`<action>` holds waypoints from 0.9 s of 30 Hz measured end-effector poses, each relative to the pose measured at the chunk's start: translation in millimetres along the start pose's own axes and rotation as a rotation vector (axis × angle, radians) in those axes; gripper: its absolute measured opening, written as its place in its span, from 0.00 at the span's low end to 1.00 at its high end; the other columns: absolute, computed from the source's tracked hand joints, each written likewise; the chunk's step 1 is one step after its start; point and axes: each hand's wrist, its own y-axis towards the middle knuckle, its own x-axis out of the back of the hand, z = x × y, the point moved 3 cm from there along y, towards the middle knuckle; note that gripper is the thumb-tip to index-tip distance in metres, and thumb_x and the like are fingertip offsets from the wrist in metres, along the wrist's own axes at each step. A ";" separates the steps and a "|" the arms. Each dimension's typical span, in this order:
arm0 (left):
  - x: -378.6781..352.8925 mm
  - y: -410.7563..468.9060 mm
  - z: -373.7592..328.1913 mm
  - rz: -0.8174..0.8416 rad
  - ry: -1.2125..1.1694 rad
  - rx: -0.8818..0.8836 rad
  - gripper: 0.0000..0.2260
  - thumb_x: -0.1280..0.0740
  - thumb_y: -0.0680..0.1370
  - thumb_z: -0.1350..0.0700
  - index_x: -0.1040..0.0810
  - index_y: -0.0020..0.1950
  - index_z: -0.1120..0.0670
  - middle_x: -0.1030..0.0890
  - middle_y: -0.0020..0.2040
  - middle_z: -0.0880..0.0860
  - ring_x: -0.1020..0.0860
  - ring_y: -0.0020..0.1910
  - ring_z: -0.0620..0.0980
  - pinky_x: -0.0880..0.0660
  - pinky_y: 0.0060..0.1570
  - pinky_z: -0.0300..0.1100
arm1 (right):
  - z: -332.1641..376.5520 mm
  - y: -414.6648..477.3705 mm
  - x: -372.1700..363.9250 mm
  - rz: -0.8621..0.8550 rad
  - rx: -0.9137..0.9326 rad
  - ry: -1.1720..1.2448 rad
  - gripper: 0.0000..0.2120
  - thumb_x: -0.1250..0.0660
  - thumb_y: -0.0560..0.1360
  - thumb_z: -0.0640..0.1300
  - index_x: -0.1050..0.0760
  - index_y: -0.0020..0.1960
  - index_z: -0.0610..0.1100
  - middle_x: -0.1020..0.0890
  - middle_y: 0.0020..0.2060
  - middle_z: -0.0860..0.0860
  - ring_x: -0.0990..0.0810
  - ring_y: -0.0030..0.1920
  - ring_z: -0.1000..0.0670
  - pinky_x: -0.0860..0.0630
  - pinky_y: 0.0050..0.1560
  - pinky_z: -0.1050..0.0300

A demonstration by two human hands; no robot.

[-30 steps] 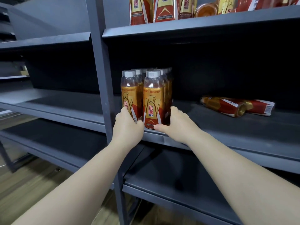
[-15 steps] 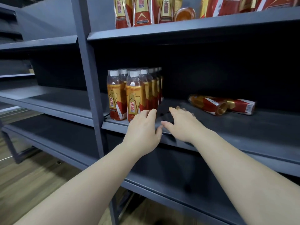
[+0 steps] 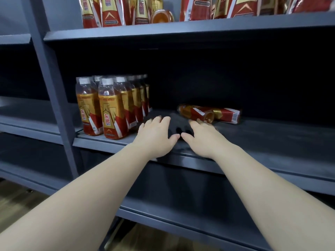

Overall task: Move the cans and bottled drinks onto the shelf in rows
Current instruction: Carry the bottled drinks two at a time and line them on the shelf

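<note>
Several orange drink bottles [image 3: 110, 113] with red and gold labels stand in two rows at the left end of the middle shelf [image 3: 272, 142]. Two more bottles [image 3: 208, 114] lie on their sides farther right on the same shelf. My left hand [image 3: 156, 136] and my right hand [image 3: 201, 135] reach over the shelf's front edge side by side, fingers stretched out and holding nothing. The right hand's fingertips are close to the nearer lying bottle; I cannot tell whether they touch it.
More bottles of the same kind [image 3: 126, 11] stand on the shelf above. A grey upright post [image 3: 52, 84] borders the bay on the left. Bare shelves run below and to the left. Wooden floor [image 3: 16, 201] shows at the bottom left.
Both hands have let go of the front standing bottles and moved right along the shelf toward the lying bottles. The view has shifted right with them.
</note>
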 end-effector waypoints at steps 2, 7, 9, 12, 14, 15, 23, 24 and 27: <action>-2.4 7.4 -12.4 0.028 -0.004 0.002 0.30 0.42 0.81 0.39 0.40 0.77 0.54 0.34 0.75 0.56 0.35 0.73 0.58 0.37 0.72 0.56 | -13.7 -4.5 8.5 -0.019 -0.015 0.007 0.30 0.47 0.83 0.60 0.46 0.80 0.48 0.40 0.79 0.44 0.44 0.78 0.41 0.43 0.76 0.40; -10.8 24.7 -44.7 0.108 -0.100 0.022 0.28 0.42 0.81 0.39 0.38 0.76 0.54 0.32 0.73 0.57 0.33 0.70 0.60 0.32 0.68 0.55 | -51.6 -9.0 25.0 -0.041 -0.078 0.020 0.29 0.45 0.82 0.60 0.42 0.79 0.49 0.35 0.76 0.44 0.39 0.76 0.41 0.38 0.74 0.41; -14.8 35.9 -49.3 0.110 -0.171 0.038 0.29 0.41 0.80 0.38 0.38 0.75 0.53 0.31 0.72 0.57 0.31 0.69 0.60 0.30 0.66 0.55 | -64.2 -4.0 28.6 -0.053 -0.083 0.013 0.29 0.45 0.82 0.61 0.41 0.79 0.51 0.35 0.76 0.45 0.37 0.75 0.40 0.37 0.73 0.41; -23.8 55.0 -51.2 0.110 -0.219 0.023 0.29 0.39 0.79 0.39 0.37 0.76 0.52 0.31 0.72 0.57 0.31 0.69 0.60 0.29 0.65 0.54 | -79.3 4.1 32.8 -0.052 -0.140 -0.013 0.30 0.45 0.82 0.60 0.44 0.80 0.51 0.38 0.78 0.44 0.40 0.76 0.40 0.40 0.75 0.42; -29.5 67.2 -53.0 0.125 -0.230 0.015 0.29 0.40 0.80 0.39 0.37 0.76 0.52 0.31 0.72 0.58 0.31 0.69 0.60 0.29 0.65 0.53 | -87.6 11.6 34.0 -0.041 -0.184 -0.035 0.31 0.46 0.82 0.61 0.46 0.81 0.50 0.40 0.79 0.44 0.42 0.78 0.40 0.42 0.76 0.43; -32.8 73.9 -53.7 0.131 -0.227 0.015 0.28 0.40 0.80 0.39 0.37 0.76 0.52 0.31 0.71 0.58 0.31 0.69 0.60 0.30 0.65 0.53 | -91.0 16.2 33.6 -0.031 -0.208 -0.039 0.31 0.46 0.82 0.60 0.46 0.81 0.50 0.40 0.79 0.44 0.42 0.78 0.41 0.42 0.76 0.43; -55.0 130.4 -60.9 0.206 -0.261 0.138 0.28 0.44 0.82 0.38 0.39 0.76 0.54 0.28 0.69 0.58 0.27 0.65 0.61 0.28 0.55 0.49 | -116.5 57.4 23.3 -0.073 -0.252 -0.056 0.23 0.42 0.83 0.49 0.39 0.77 0.49 0.33 0.74 0.44 0.36 0.74 0.41 0.38 0.74 0.44; -58.7 139.2 -61.4 0.216 -0.304 0.151 0.29 0.45 0.82 0.38 0.40 0.76 0.55 0.27 0.69 0.58 0.27 0.65 0.61 0.28 0.56 0.48 | -120.4 64.8 21.4 -0.083 -0.242 -0.064 0.22 0.42 0.83 0.48 0.38 0.77 0.48 0.33 0.74 0.44 0.36 0.73 0.41 0.38 0.74 0.44; -72.4 164.3 -61.5 0.238 -0.384 0.173 0.30 0.46 0.81 0.36 0.39 0.75 0.55 0.27 0.68 0.58 0.26 0.64 0.60 0.27 0.61 0.51 | -128.1 88.6 17.6 -0.099 -0.226 -0.124 0.24 0.42 0.83 0.46 0.40 0.78 0.46 0.38 0.77 0.41 0.42 0.77 0.39 0.44 0.77 0.43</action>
